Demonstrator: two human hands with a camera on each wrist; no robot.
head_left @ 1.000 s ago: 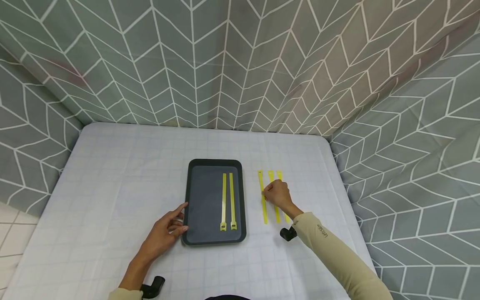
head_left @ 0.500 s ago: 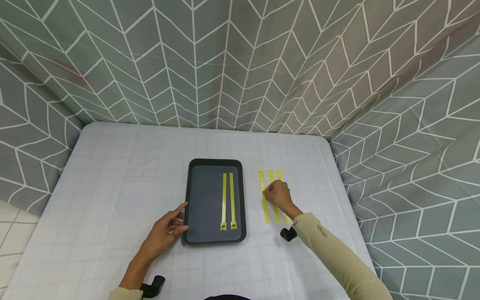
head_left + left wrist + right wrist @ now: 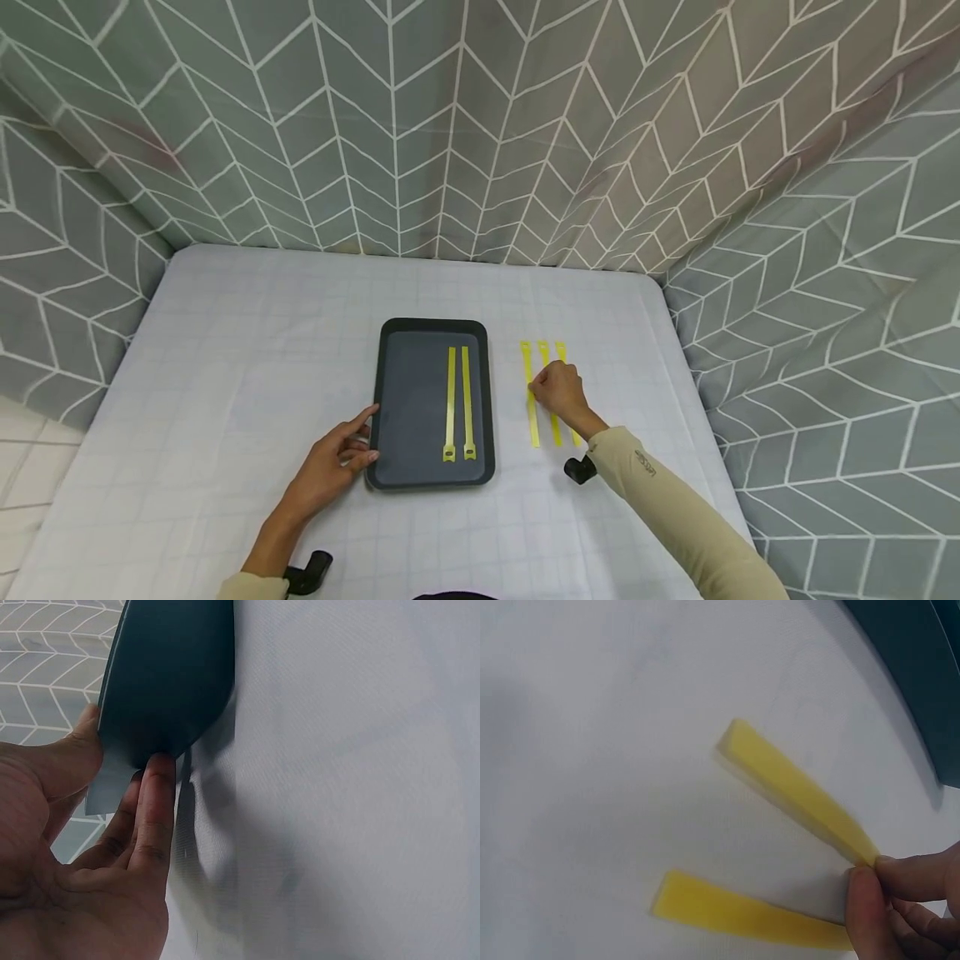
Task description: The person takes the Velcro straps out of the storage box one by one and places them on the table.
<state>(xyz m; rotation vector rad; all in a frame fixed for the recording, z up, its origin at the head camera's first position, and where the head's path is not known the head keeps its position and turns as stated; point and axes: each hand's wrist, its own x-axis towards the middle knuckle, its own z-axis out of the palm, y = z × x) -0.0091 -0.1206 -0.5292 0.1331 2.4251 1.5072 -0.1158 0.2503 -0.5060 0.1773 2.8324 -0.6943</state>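
Observation:
My right hand pinches the leftmost of three yellow hook-and-loop cable ties, this held tie being the one nearest the tray. In the right wrist view, thumb and finger grip the tie partway along, and its free end looks slightly raised over the cloth. Another tie lies beside it, partly behind the fingers. On the left, my left hand holds the left rim of the dark grey tray. From the left wrist, the thumb is at the rim and fingers touch the tray's outer wall.
Two yellow ties lie parallel in the tray's right half, slotted heads toward me. The other two loose ties lie partly under my right hand. A white cloth covers the table; patterned curtains hang behind and beside it.
The lower end of the pinched tie has shifted slightly to the right. Both hands and the tray stay almost still; the head view has shifted a little.

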